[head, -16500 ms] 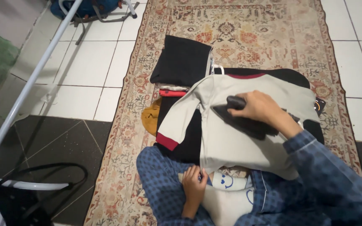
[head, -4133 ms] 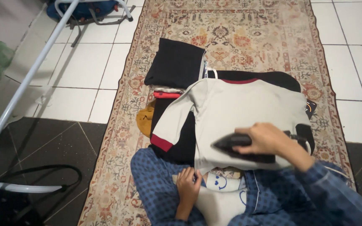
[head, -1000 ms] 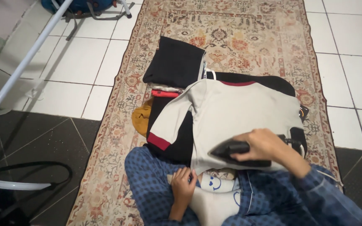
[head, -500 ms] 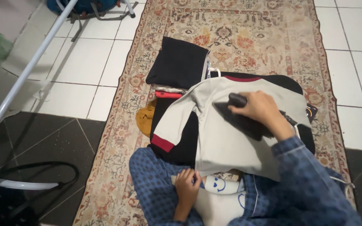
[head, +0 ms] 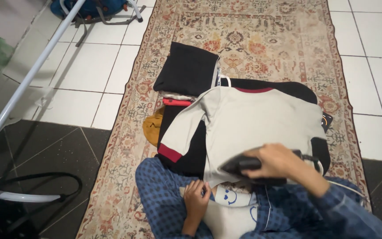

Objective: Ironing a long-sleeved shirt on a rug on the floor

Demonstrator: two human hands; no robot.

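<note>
On the near hem of the grey shirt (head: 253, 128), the dark iron (head: 248, 166) sat flat, low and close to the person's lap. The right hand (head: 279, 161) was wrapped tight around the iron's handle, fingers closed over it. Half a second before, the iron had been higher up, near the chest of the shirt. Now it had slid down to the bottom edge, so that pass over the cloth looked about done, and the lower part was getting the heat.

The left hand (head: 196, 199) lay by the hem, just beside the iron. Its fingers seemed to pinch the edge of the shirt to keep it flat, but the view was small there, so I could not be sure.

The shirt was spread on a black cloth (head: 186, 150) on the floor. One sleeve with a red cuff (head: 169, 152) stuck out to the left. Behind it lay a folded black garment (head: 186, 68) on a small pile, and a yellow thing (head: 152, 128) peeked out beside it. All of this was on a patterned rug (head: 253, 26). A white pole (head: 32, 75) crossed the white tiles (head: 85, 66) on the left.
</note>
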